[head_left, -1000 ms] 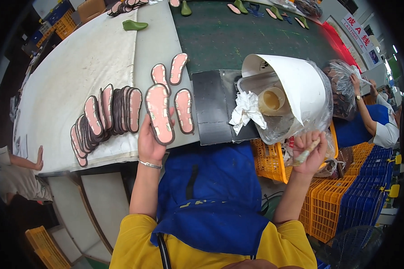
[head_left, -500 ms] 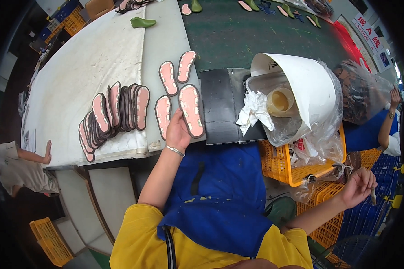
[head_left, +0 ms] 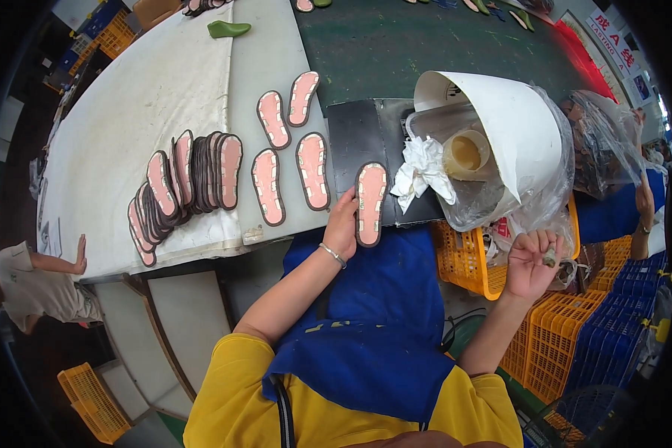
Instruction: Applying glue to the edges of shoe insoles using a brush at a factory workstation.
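My left hand (head_left: 341,226) grips a pink insole (head_left: 371,200) with a dark edge and pale tabs, holding it upright over the front edge of the black board (head_left: 358,142). Several similar insoles lie flat on the pale tabletop strip to its left, the nearest one (head_left: 313,172) just beside the board. Raised at the right, my right hand (head_left: 532,265) is closed around a short, thin stick-like tool (head_left: 549,260); its working end cannot be made out. In front of that hand, a tub of yellowish-brown liquid (head_left: 467,154) sits inside a clear plastic-lined container.
A fanned stack of insoles (head_left: 209,172) rests on the white cloth at the left. White crumpled tissue (head_left: 424,179) and a curved white sheet (head_left: 500,127) stand by the tub. Below is a yellow crate (head_left: 463,263). Other people are at the far left and right; one is beside a plastic bag (head_left: 601,142).
My left hand has lifted an insole off the tabletop and brought it right, past the board's front edge; another lies where it was. My right hand has moved up and left with the stick-like tool.
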A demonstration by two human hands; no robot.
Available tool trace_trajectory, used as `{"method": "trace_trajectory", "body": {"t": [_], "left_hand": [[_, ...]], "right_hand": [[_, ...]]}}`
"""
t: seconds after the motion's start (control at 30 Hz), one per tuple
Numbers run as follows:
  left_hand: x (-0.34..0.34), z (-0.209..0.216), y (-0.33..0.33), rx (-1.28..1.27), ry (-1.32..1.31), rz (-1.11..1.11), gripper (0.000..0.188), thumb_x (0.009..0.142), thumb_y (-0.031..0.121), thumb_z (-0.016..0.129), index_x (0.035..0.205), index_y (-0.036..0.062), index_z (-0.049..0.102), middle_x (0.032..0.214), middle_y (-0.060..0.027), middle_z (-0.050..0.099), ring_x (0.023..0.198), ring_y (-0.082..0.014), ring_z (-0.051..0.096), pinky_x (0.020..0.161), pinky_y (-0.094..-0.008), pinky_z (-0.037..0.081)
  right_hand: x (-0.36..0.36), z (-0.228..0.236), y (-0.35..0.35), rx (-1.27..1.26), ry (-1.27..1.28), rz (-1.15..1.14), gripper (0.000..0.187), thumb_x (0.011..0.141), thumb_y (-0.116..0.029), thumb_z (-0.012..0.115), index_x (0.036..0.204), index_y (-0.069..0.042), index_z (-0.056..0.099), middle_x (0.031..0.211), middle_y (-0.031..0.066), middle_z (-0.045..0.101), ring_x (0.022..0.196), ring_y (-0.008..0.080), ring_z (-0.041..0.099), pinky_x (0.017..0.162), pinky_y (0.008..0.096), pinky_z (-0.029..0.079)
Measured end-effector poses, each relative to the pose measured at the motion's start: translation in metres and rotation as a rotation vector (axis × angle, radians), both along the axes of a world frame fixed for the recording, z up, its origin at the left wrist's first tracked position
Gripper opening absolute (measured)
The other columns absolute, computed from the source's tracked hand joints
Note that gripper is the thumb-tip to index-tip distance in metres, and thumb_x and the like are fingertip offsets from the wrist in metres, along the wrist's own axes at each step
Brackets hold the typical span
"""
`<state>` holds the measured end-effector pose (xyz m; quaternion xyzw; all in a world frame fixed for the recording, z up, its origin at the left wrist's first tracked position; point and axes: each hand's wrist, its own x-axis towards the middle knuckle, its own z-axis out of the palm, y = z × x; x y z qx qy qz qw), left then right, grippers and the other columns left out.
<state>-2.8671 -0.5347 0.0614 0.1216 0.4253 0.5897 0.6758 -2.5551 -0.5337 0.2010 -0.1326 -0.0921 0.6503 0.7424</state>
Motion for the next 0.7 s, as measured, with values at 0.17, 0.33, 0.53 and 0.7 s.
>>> {"method": "trace_trajectory", "body": {"t": [0.17,0.33,0.53,0.7], "left_hand": [[-0.001,-0.003,-0.009,0.091,0.179,0.080,0.054,0.101,0.012,0.039,0.151,-0.0024,0.025,0.150,-0.0171,0.039,0.136,-0.0225,0.040,0.111,-0.0323,0.033],[-0.020,0.028,-0.028,0.145,0.374,0.056,0.056,0.102,0.015,0.042,0.152,-0.0023,0.023,0.158,-0.0164,0.026,0.147,-0.0226,0.021,0.119,-0.0325,0.016],[-0.127,0.068,-0.030,0.149,0.927,0.349,0.046,0.097,0.008,0.048,0.141,-0.0028,0.044,0.144,-0.0144,0.049,0.137,-0.0220,0.041,0.114,-0.0327,0.028],[-0.298,0.058,-0.048,-0.137,2.086,0.783,0.052,0.087,0.025,0.064,0.129,-0.0023,0.054,0.127,-0.0223,0.058,0.117,-0.0407,0.054,0.102,-0.0492,0.040]], "right_hand": [[-0.008,0.000,-0.003,-0.014,-0.017,0.011,0.025,0.101,-0.023,0.052,0.082,-0.007,0.045,0.068,0.0001,0.036,0.061,0.0121,0.034,0.061,0.0285,0.036],[-0.013,-0.007,0.004,-0.045,-0.068,0.019,0.026,0.102,-0.025,0.051,0.082,-0.008,0.046,0.067,-0.0004,0.036,0.061,0.0115,0.035,0.061,0.0292,0.035],[-0.013,-0.018,0.006,0.040,-0.461,-0.091,0.036,0.104,-0.029,0.047,0.116,0.003,0.057,0.094,0.0088,0.065,0.068,0.0103,0.051,0.074,0.0286,0.047],[-0.031,-0.023,0.009,-0.017,-1.036,-0.311,0.036,0.104,-0.025,0.048,0.122,0.005,0.058,0.099,0.0109,0.065,0.081,0.0124,0.058,0.077,0.0275,0.049]]}}
